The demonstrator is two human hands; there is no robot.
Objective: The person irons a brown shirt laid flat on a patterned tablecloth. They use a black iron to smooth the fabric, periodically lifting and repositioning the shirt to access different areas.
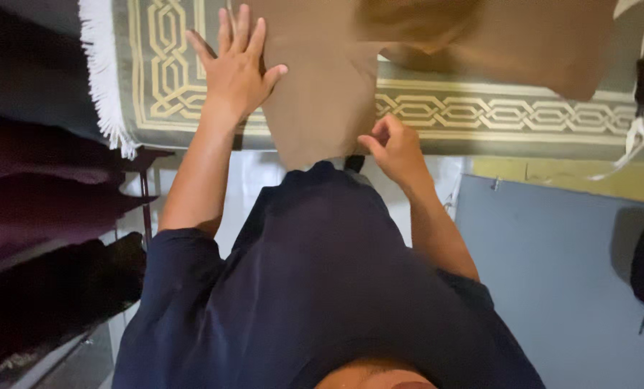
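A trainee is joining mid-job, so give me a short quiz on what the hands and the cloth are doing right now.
1. True or false: the left hand lies flat, fingers spread, on the brown cloth.
2. The right hand is: A) pinching the cloth's near edge; B) lying flat on the floor; C) holding a black bag.
3. Fill in: the cloth lies on a patterned ___ with a white fringe.
Key: 1 true; 2 A; 3 rug.
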